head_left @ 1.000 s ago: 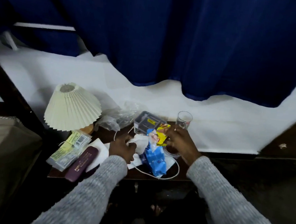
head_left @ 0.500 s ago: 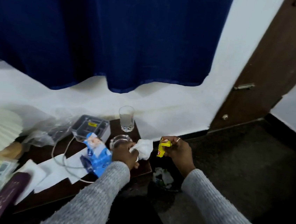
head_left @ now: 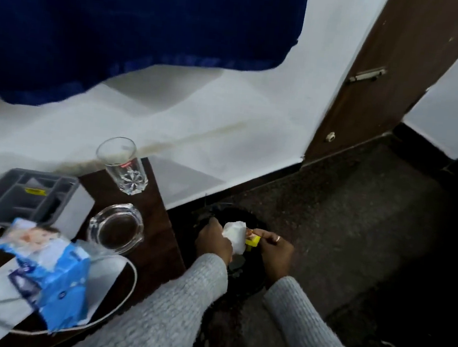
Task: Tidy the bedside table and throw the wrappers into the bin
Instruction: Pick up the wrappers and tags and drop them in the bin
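— Beside the bedside table (head_left: 160,222), a person holds rubbish over the dark bin (head_left: 243,271): left hand (head_left: 215,241) clenched on a crumpled white tissue (head_left: 235,234), right hand (head_left: 276,250) pinching a yellow wrapper (head_left: 252,240).

— Both look feather-light, soft; likely to flutter.

— Table edge close left; open floor right. The bin's rim is hard to trace.

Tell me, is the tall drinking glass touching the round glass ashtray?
Apart. The head view shows bare brown table between the tall drinking glass and the round glass ashtray.
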